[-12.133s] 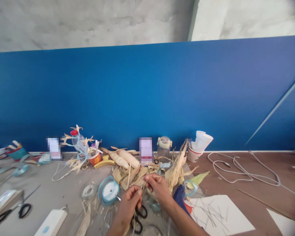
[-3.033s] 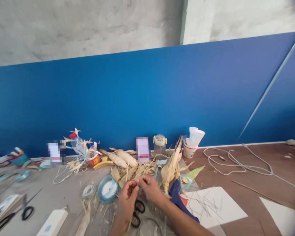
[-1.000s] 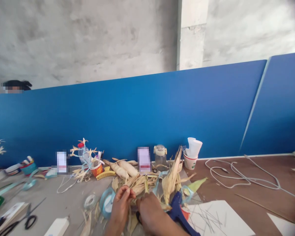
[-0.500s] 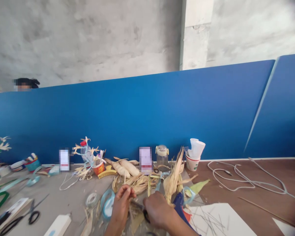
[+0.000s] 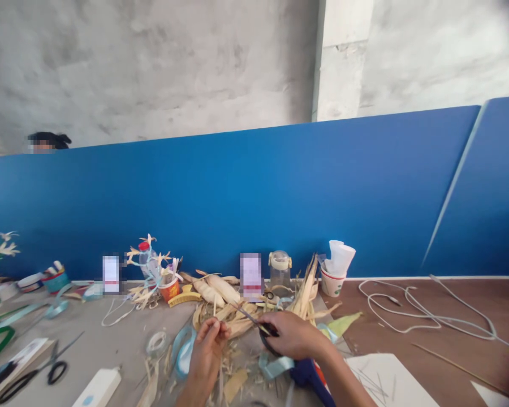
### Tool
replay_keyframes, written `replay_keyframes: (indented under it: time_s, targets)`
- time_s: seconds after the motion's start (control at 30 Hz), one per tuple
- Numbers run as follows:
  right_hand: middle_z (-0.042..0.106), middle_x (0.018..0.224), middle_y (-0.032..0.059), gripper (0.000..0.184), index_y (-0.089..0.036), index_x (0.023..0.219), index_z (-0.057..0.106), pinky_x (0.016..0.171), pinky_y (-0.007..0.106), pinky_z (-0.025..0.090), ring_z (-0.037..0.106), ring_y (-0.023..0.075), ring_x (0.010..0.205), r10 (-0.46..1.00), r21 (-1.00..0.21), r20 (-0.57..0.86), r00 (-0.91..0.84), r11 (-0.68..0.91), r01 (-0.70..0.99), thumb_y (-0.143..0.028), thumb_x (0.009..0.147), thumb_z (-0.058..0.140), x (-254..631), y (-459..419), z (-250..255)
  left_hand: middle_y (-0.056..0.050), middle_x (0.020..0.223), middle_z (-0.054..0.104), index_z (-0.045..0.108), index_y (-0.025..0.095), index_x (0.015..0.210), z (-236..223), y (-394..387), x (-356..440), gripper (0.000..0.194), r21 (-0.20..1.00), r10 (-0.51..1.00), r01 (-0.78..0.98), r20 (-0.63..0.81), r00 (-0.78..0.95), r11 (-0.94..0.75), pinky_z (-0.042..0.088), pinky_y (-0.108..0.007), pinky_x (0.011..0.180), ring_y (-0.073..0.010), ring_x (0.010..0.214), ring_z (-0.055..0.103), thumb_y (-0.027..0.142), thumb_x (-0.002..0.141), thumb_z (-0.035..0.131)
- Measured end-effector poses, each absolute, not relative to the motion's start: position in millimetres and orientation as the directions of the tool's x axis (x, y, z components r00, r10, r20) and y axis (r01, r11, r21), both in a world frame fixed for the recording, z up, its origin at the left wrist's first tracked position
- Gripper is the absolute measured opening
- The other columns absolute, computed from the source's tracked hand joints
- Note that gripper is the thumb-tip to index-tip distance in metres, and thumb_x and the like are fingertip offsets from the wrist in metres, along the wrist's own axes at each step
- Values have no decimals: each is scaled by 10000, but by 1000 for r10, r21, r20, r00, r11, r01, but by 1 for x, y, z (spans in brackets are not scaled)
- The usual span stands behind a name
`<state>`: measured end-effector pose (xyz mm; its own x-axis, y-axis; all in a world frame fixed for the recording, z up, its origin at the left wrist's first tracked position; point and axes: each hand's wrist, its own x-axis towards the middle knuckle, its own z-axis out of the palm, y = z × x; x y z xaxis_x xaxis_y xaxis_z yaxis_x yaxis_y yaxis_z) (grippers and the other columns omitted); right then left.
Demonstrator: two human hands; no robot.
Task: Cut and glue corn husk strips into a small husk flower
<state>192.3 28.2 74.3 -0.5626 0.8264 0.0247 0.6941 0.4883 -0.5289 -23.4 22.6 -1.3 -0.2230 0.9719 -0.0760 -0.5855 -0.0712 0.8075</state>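
My left hand [image 5: 208, 342] is closed in a pinch around a thin pale strip [image 5: 214, 308] that pokes up above the fingertips; it looks like corn husk. In my right hand [image 5: 294, 334] are black-handled scissors [image 5: 248, 314], their blades pointing up and left over the husk pile. Dried corn husks [image 5: 237, 325] lie heaped just beyond both hands. Under my right wrist rests a dark blue tool [image 5: 311, 380], apparently a glue gun, beside light blue ribbon [image 5: 275, 366]. A ribbon roll [image 5: 184, 353] sits left of my left hand.
A second pair of scissors [image 5: 46, 367] and a white box [image 5: 96, 389] lie at left. Along the blue partition [image 5: 237, 198] stand a bottle with husk flowers [image 5: 147, 260], a phone [image 5: 251, 276], a jar [image 5: 280, 268] and a paper cup [image 5: 333, 281]. White cables [image 5: 432, 311] lie right.
My right hand has risen from the table with the scissors, whose blades now show clearly above the pile. My left hand has barely shifted and keeps its pinch.
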Motion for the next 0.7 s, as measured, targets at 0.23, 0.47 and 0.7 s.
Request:
replay_keyframes:
  time_s: [0.23,0.47,0.7]
  targets:
    - [670,748,4,201,-213,824,669,508,210,268,516,140,631,809,-580,12,-587,484,655,-335,685,589,165,28,60,42,582,623,609,178,661,-3,20,-20,264,739,977,-673,-109,-181,-42,541,-364,764,-103,497,576,241,514,819]
    - [600,672,-19,142,-195,781,641,498,199,250,448,116,597,788,-650,66,-612,500,573,-250,707,532,152,28,47,28,568,634,605,166,643,-6,21,-18,272,728,984,-686,-122,-130,0,527,-256,633,-94,503,574,262,519,828]
    - [573,637,-25,141,-175,748,633,501,195,256,414,105,569,780,-703,97,-618,494,512,-213,702,506,141,27,37,30,530,630,622,156,629,-2,21,-14,299,696,964,-717,-180,-198,-17,466,-183,495,-86,480,562,203,439,847]
